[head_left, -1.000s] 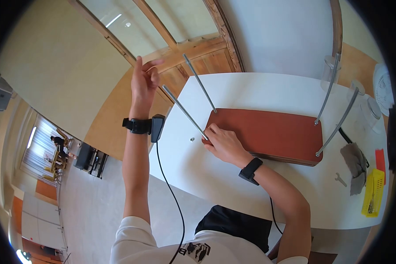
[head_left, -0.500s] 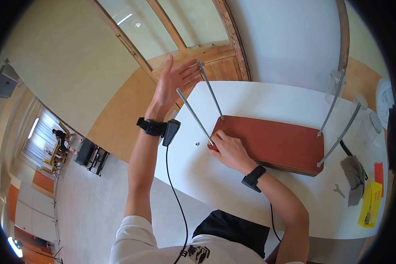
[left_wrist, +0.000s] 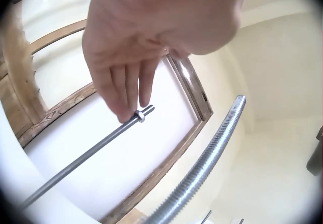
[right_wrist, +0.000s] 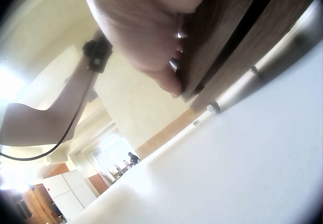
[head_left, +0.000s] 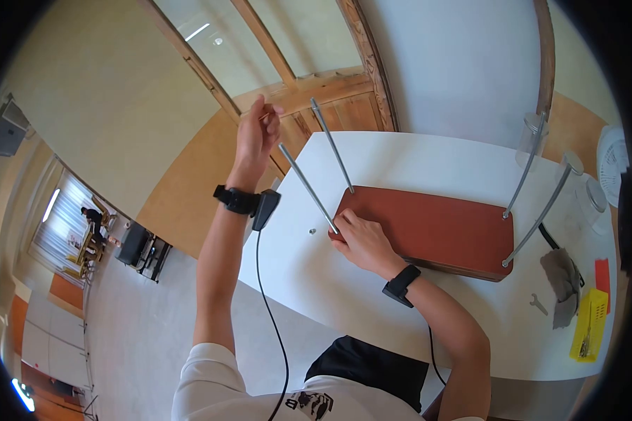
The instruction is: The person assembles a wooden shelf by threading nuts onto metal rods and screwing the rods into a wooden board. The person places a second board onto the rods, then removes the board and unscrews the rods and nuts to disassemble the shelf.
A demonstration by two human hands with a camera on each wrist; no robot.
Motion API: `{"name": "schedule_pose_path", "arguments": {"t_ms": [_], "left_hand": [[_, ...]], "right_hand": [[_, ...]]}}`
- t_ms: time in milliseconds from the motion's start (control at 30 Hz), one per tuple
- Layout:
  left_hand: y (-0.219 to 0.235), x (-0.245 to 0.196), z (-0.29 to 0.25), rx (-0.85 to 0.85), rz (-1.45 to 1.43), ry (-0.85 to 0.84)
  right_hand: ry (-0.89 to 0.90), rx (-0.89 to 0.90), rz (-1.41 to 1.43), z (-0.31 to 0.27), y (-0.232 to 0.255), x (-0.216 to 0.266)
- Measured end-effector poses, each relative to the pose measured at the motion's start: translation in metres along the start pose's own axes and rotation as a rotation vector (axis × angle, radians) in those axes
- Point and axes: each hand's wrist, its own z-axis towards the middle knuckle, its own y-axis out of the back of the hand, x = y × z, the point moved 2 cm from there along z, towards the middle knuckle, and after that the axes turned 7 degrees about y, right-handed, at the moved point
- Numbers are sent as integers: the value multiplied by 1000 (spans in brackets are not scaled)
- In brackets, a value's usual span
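A reddish-brown board lies on the white table, with a metal rod rising near each corner. My right hand grips its left end, fingers on top beside the base of the front left rod; in the right wrist view the thumb lies against the wooden side. My left hand is raised left of the rod tops, holding nothing visible. In the left wrist view its extended fingers appear beside a nut near the tip of a thin rod; contact is unclear.
A small nut lies left of the board. At the right are a wrench, a grey cloth, a yellow basket, a red item and clear jars. A cable hangs from my left wrist.
My left hand moved right toward the back left rod with fingers spread, then drew back left with fingers bent. My right hand keeps its place on the board. The head view shifted slightly.
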Motion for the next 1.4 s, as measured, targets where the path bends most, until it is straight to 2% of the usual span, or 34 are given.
{"name": "schedule_pose_path", "arguments": {"t_ms": [67, 100, 133, 200, 233, 267, 333, 367, 400, 467, 500, 533, 600, 633, 700, 733, 767, 800, 833, 867, 900, 933, 1000, 1067, 1100, 1133, 1167, 1200, 1267, 1300, 1400], "left_hand": [[-32, 9, 20, -1029, 392, -234], [-66, 9, 31, -885, 367, -221], [-76, 9, 31, -887, 363, -225], [-90, 14, 42, -612, 154, -146], [-91, 9, 35, -662, 182, -153], [-74, 4, 24, -652, 181, -144], [-17, -1, 0, -881, 400, -64], [-6, 0, 0, -942, 394, -79], [-18, 0, 4, -952, 392, -82], [-48, 2, 32, -827, 400, -139], [-60, 4, 45, -713, 369, -139], [-64, 4, 43, -716, 366, -140], [-71, 7, 47, -557, 407, -8], [-73, 8, 43, -546, 409, 0], [-64, -3, 13, -910, 605, -13], [-28, -13, 2, -906, 603, -10], [25, -19, -4, -324, 194, -19], [47, -22, -12, 255, -213, -31], [46, -23, -14, 81, -226, -60], [13, -17, 0, 74, -222, -68], [-36, -5, 25, -338, 115, -82], [-67, 1, 34, -744, 456, -90], [-80, 3, 30, -690, 489, -60], [-83, -9, 10, -837, 500, -39], [-43, -17, 1, -829, 502, -33], [17, -20, -4, -172, 46, 26], [43, -23, -15, 481, -404, 74], [-26, 14, -22, 474, -400, 66], [-85, -5, 19, -713, 498, -112], [-84, 0, 26, -664, 437, -87], [-85, -6, 16, -692, 460, -13]], "right_hand": [[54, -47, 1, 1, -1, 0], [93, -96, -3, 0, 0, 0], [95, -91, -6, 0, -1, 1], [73, -86, -1, 0, -1, 1], [70, -92, -4, -1, 1, 2], [58, -97, -4, -2, 2, 2], [51, -70, -15, -1, 1, 2], [56, -63, -12, -2, 0, 2], [58, -69, -14, -1, -1, 2], [64, -74, -21, 0, -1, 1], [73, -88, -21, 0, -1, 1], [81, -102, -20, -1, -1, 1], [80, -103, -15, 0, -2, 1], [74, -105, -9, -1, -1, 0], [52, -98, -14, -2, -1, 2], [50, -83, -24, -1, 0, 1], [50, -80, -23, -2, 0, 0], [58, -96, -19, -2, -1, 0], [70, -112, -17, -2, -2, 0], [80, -107, -16, -1, -3, 1], [90, -112, -21, -1, -2, 1], [94, -120, -25, -1, -2, 1], [80, -116, -29, 0, -2, 0], [57, -114, -29, -1, -2, 0], [50, -99, -39, -1, -2, 0], [48, -80, -47, -1, -2, 0], [51, -76, -44, -2, -3, 0], [61, -93, -39, -2, -3, 0], [82, -106, -36, 0, -3, 1], [85, -109, -35, -1, -3, 2], [70, -117, -35, -1, -2, 2]]}}
